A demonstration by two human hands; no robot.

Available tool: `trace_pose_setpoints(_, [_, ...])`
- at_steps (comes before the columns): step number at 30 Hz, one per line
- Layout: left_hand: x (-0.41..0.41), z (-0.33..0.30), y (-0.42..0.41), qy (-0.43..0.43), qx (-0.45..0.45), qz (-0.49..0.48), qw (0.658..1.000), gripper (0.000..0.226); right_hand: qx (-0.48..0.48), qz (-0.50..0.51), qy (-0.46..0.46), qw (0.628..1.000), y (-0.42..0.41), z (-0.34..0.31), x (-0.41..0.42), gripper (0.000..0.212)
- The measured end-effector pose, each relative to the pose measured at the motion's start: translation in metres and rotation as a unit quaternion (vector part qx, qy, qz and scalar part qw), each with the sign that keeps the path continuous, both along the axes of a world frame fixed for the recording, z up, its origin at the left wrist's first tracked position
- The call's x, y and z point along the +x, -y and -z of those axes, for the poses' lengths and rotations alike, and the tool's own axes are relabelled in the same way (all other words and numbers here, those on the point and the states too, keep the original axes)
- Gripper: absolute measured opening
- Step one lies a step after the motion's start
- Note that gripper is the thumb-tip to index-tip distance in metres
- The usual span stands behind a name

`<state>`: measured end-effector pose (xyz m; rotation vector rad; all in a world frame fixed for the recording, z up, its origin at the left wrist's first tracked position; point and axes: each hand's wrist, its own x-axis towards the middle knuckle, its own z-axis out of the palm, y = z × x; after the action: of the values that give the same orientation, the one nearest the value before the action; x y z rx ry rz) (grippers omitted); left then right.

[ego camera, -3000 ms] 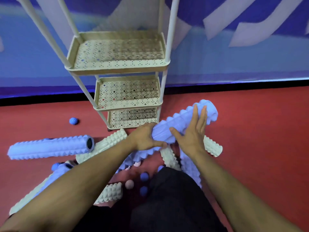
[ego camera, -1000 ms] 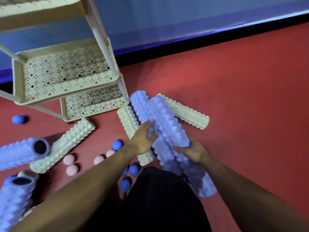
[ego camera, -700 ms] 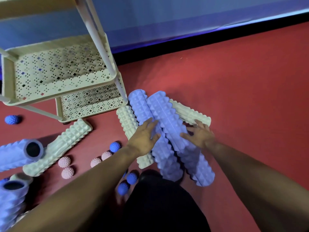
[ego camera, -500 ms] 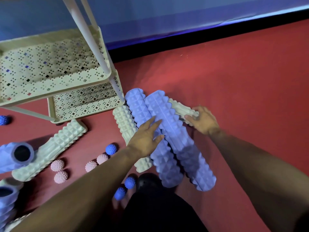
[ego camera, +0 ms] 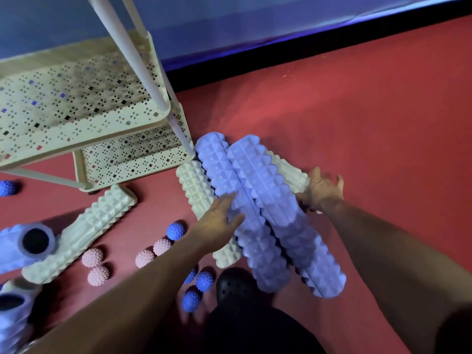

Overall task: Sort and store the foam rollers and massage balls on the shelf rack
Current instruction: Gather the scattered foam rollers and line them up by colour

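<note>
Two perforated cream tiers of the shelf rack (ego camera: 84, 116) fill the upper left, standing on the red floor (ego camera: 357, 118) with white posts rising out of view; nothing lies on either tier. Just right of the rack's foot, two long lilac foam rollers (ego camera: 268, 205) lie side by side and touching, running from the rack's corner post down toward a black shoe (ego camera: 235, 284). A cream roller (ego camera: 196, 192) lies along their left side, its lower part under the left forearm. Another cream roller (ego camera: 288, 169) pokes out from under their right side. Farther left, a third cream roller (ego camera: 84, 231) lies slanted on the floor, its lower end against the open end of a lilac roller (ego camera: 25, 246) cut by the frame edge; more roller ends show in the bottom left corner, blurred.

The left hand (ego camera: 219, 221) rests with straight fingers on the left lilac roller, gripping nothing. The right hand (ego camera: 321, 190) lies at the end of the hidden cream roller with fingers curled over it; how firm the hold is cannot be told.

Pink spiky massage balls (ego camera: 93, 258) sit loose between the slanted roller and the left arm, and blue spiky balls (ego camera: 204, 281) lie near the shoe, with one blue ball (ego camera: 175, 231) by the left wrist and another (ego camera: 6, 187) at the far left edge.
</note>
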<state>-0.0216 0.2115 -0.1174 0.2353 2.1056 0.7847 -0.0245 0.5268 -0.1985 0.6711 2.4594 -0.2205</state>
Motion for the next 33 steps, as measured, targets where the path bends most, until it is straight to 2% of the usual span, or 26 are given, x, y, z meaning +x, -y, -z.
trace_pose_setpoints(2, [0.001,-0.005,0.001,0.0,0.005,-0.001,1.0,0.067,-0.04,0.038,-0.013,0.998,0.0,0.003,0.013,0.069])
trace_pose_setpoints(5, [-0.002,-0.017,0.0,0.002,0.005,-0.013,1.0,0.065,-0.13,0.161,-0.08,0.975,-0.003,0.0,0.031,0.074])
trace_pose_setpoints(7, [-0.003,-0.024,0.0,0.005,0.007,-0.025,1.0,0.065,-0.201,0.267,-0.118,0.935,-0.009,-0.008,0.043,0.075])
trace_pose_setpoints(10, [-0.002,-0.033,-0.001,0.017,0.036,-0.068,0.997,0.069,-0.324,0.39,-0.161,0.847,-0.01,-0.037,0.052,0.081])
trace_pose_setpoints(13, [-0.003,-0.046,-0.013,0.068,0.106,-0.164,0.978,0.071,-0.321,0.36,-0.244,0.841,0.02,-0.091,0.057,0.051])
trace_pose_setpoints(14, [-0.003,-0.052,-0.019,0.084,0.132,-0.198,0.968,0.07,-0.354,0.34,-0.248,0.835,0.036,-0.107,0.059,0.04])
trace_pose_setpoints(18, [-0.001,-0.076,-0.037,0.135,0.251,-0.316,0.905,0.072,-0.502,0.283,-0.177,0.798,0.108,-0.145,0.063,0.03])
trace_pose_setpoints(21, [0.001,-0.084,-0.021,0.049,0.296,-0.369,0.88,0.041,-0.524,0.193,-0.136,0.818,0.158,-0.148,0.064,0.025])
trace_pose_setpoints(23, [0.002,-0.079,0.005,0.014,0.249,-0.405,0.88,0.033,-0.508,0.125,-0.103,0.846,0.177,-0.139,0.063,0.027])
trace_pose_setpoints(24, [0.003,-0.072,0.022,0.011,0.209,-0.417,0.884,0.034,-0.476,0.079,-0.103,0.87,0.183,-0.129,0.062,0.029])
trace_pose_setpoints(26, [0.008,-0.059,0.044,0.028,0.13,-0.421,0.897,0.041,-0.349,0.036,-0.183,0.918,0.169,-0.108,0.061,0.032])
trace_pose_setpoints(28, [0.013,-0.05,0.062,0.041,0.072,-0.422,0.903,0.046,-0.237,0.042,-0.265,0.934,0.148,-0.09,0.062,0.047])
trace_pose_setpoints(29, [0.015,-0.046,0.067,0.041,0.055,-0.434,0.898,0.052,-0.201,0.068,-0.258,0.942,0.138,-0.089,0.064,0.056])
trace_pose_setpoints(31, [0.017,-0.031,0.085,0.043,0.016,-0.471,0.881,0.055,-0.169,0.134,-0.165,0.962,0.125,-0.079,0.062,0.079])
trace_pose_setpoints(33, [0.019,-0.012,0.102,0.051,-0.026,-0.495,0.867,0.049,-0.173,0.165,-0.076,0.968,0.116,-0.067,0.061,0.098])
